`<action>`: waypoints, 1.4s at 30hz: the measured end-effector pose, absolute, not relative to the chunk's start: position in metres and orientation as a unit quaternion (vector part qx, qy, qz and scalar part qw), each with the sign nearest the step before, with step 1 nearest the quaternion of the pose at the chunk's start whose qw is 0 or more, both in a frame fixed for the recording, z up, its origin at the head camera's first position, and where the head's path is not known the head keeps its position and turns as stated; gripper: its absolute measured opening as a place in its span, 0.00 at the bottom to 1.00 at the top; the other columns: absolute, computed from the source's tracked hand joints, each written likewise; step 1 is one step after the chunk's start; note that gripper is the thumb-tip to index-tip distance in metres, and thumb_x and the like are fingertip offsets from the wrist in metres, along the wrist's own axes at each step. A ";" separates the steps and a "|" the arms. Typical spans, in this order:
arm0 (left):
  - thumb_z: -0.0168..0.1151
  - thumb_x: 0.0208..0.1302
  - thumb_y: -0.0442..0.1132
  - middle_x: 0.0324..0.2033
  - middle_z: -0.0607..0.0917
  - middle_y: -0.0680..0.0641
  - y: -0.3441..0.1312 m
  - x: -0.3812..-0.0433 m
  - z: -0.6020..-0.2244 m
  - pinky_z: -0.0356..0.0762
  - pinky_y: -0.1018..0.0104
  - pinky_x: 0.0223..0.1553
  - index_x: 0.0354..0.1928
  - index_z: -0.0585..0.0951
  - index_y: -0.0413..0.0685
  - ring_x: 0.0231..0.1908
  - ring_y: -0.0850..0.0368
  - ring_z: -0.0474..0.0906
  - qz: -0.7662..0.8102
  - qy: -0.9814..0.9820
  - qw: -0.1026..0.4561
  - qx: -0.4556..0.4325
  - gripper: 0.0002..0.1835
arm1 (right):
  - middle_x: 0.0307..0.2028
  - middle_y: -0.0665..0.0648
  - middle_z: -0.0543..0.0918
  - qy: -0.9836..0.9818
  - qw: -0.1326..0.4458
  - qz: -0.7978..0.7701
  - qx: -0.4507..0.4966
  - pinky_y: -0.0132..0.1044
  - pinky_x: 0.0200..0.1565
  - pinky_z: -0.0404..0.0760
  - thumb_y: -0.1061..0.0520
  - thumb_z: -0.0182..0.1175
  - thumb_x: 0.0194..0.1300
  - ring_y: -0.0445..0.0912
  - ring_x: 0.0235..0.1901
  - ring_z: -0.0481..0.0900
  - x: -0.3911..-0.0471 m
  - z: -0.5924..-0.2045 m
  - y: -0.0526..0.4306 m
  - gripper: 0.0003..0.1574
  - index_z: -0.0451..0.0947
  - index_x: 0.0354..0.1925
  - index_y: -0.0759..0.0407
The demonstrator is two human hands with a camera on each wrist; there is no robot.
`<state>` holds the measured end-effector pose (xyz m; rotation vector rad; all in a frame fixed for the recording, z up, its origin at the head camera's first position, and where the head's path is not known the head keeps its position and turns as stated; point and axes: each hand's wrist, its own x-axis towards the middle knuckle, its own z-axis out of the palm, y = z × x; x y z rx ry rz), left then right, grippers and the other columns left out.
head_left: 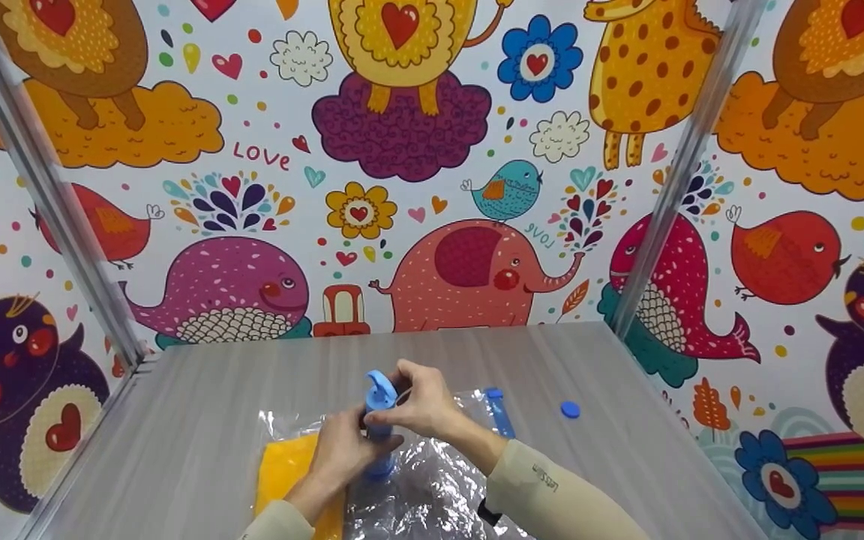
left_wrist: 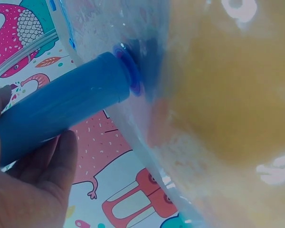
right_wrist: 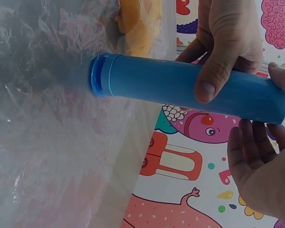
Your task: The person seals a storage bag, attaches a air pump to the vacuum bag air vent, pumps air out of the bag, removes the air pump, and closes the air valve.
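A blue cylindrical hand pump (right_wrist: 152, 80) stands upright on a clear plastic storage bag (head_left: 432, 487). Its lower end meets a round blue valve (right_wrist: 99, 75) on the bag. My left hand (head_left: 346, 446) grips the pump's barrel, thumb laid along its side in the right wrist view. At the top end, my right hand (head_left: 428, 401) holds the pump between thumb and fingers, beside a curved light-blue piece (head_left: 378, 382) that sticks up. Folded yellow cloth (head_left: 282, 472) fills the left part of the bag, partly hidden behind my left hand.
A small round blue cap (head_left: 571, 409) lies on the grey wood-grain table (head_left: 612, 465), right of the bag. The bag's far right corner carries a blue slider (head_left: 493, 393) and a blue strip. Behind the table rises a wall (head_left: 432, 195) printed with cartoon animals.
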<state>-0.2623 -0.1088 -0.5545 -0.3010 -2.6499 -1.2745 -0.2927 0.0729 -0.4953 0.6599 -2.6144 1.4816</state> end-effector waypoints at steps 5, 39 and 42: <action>0.90 0.53 0.52 0.46 0.98 0.41 -0.110 -0.261 -0.558 0.95 0.46 0.50 0.51 0.92 0.50 0.45 0.44 0.96 -0.431 -0.890 0.106 -0.103 0.26 | 0.39 0.56 0.94 -0.852 0.039 0.480 0.204 0.29 0.40 0.90 0.51 0.92 0.49 0.41 0.37 0.90 -0.292 -0.497 0.071 0.29 0.82 0.41 0.52; 0.81 0.51 0.38 0.42 0.96 0.39 -0.107 -0.264 -0.551 0.95 0.41 0.51 0.50 0.88 0.36 0.40 0.47 0.93 -0.450 -0.887 0.033 -0.097 0.23 | 0.59 0.67 0.91 -0.803 -0.068 0.508 0.303 0.53 0.65 0.92 0.61 0.83 0.59 0.61 0.59 0.92 -0.296 -0.497 0.093 0.40 0.83 0.68 0.65; 0.81 0.49 0.38 0.41 0.96 0.39 -0.108 -0.264 -0.550 0.95 0.41 0.51 0.50 0.87 0.36 0.40 0.47 0.93 -0.454 -0.885 0.027 -0.103 0.24 | 0.60 0.67 0.91 -0.798 -0.070 0.508 0.316 0.48 0.65 0.92 0.63 0.80 0.60 0.59 0.60 0.91 -0.296 -0.497 0.094 0.38 0.83 0.68 0.65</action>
